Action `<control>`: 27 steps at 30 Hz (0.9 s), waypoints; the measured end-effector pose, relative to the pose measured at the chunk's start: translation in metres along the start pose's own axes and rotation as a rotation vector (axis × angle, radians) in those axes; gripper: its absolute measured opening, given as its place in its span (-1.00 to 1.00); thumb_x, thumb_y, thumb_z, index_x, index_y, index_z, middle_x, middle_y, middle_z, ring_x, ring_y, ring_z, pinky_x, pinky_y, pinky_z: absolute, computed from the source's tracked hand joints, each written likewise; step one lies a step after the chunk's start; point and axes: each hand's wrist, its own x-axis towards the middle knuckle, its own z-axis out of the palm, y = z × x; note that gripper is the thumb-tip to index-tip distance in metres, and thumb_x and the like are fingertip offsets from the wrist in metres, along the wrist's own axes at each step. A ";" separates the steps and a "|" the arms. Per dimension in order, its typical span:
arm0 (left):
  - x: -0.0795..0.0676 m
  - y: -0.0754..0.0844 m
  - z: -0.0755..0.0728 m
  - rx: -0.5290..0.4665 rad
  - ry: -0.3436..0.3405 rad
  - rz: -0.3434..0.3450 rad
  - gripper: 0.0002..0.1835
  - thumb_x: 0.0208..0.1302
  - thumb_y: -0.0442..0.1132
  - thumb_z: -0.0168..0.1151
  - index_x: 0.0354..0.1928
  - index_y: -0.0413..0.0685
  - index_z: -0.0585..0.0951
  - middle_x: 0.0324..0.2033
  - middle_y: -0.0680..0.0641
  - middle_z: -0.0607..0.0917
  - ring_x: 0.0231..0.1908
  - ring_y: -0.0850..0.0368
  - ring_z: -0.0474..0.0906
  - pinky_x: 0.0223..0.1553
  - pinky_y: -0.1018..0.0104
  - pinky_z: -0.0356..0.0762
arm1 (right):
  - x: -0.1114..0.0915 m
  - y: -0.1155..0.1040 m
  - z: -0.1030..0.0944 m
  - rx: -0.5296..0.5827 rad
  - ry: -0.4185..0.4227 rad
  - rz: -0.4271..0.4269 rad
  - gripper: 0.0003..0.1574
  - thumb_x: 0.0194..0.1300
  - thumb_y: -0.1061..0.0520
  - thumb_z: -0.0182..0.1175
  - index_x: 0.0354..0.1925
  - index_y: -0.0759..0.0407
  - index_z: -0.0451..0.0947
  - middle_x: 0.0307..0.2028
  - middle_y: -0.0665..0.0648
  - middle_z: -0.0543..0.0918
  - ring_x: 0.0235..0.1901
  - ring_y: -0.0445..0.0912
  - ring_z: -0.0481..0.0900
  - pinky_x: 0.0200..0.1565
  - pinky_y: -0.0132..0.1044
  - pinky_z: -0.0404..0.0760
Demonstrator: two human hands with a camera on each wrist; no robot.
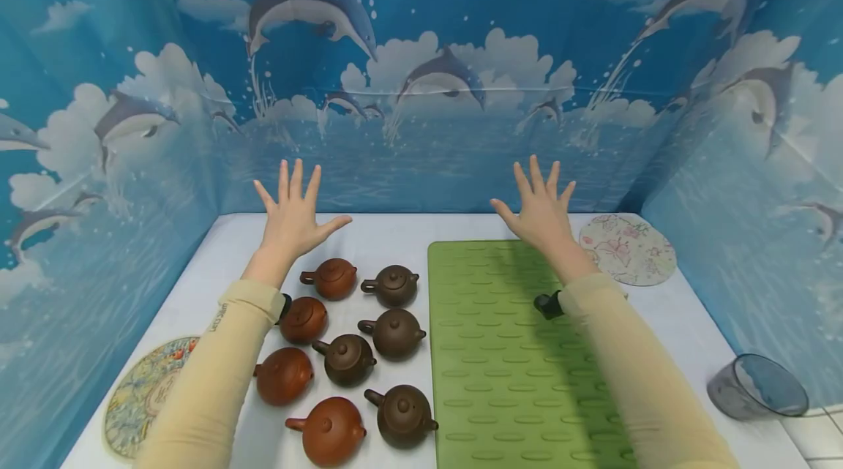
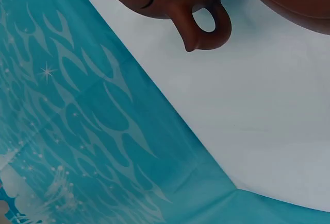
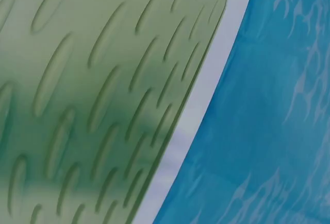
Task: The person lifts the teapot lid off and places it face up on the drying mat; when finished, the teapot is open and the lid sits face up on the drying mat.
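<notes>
- We are looking first at the far left of the white tabletop point(image 1: 369, 235), where a round patterned coaster point(image 1: 141, 396) is lying near the front edge, partly under our left sleeve.
- We are holding our left hand point(image 1: 293, 213) up above the tabletop with all fingers spread and straight, gripping nothing and touching nothing.
- Just below and to the right of that hand, eight small clay teapots are sitting in a cluster: four reddish-brown ones point(image 1: 332, 279) on the left side and four dark brown ones point(image 1: 393, 284) on the right side. They are close together, and all are upright with lids on.
- The left wrist view is showing only one reddish teapot's handle point(image 2: 209, 26) over the white surface and blue backdrop.
- We are judging this as an idle, hands-raised moment, with no teapot touched; any pick-up would call for lowering a hand onto a single pot without knocking its neighbours.
- One green ribbed mat point(image 1: 507, 366) is lying right of the teapots, bare of pots.
- Our right hand point(image 1: 541, 209) is hovering above the mat's far end, fingers splayed and released, holding nothing.
- A second round coaster, floral point(image 1: 628, 249), is resting just beyond the mat's right corner.
- One grey translucent cup point(image 1: 757, 385) is lying tilted at the far right edge.
</notes>
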 end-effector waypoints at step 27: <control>-0.054 0.014 0.030 -0.198 -0.187 0.271 -0.20 0.22 0.09 0.36 0.42 -0.11 0.36 0.44 -0.32 0.24 0.47 -0.36 0.01 0.42 -0.32 0.03 | -0.030 -0.104 0.073 0.168 -0.129 -0.226 -0.20 0.42 -0.28 0.07 0.45 0.06 0.28 0.50 0.19 0.16 0.51 0.34 -0.15 0.38 0.43 -0.16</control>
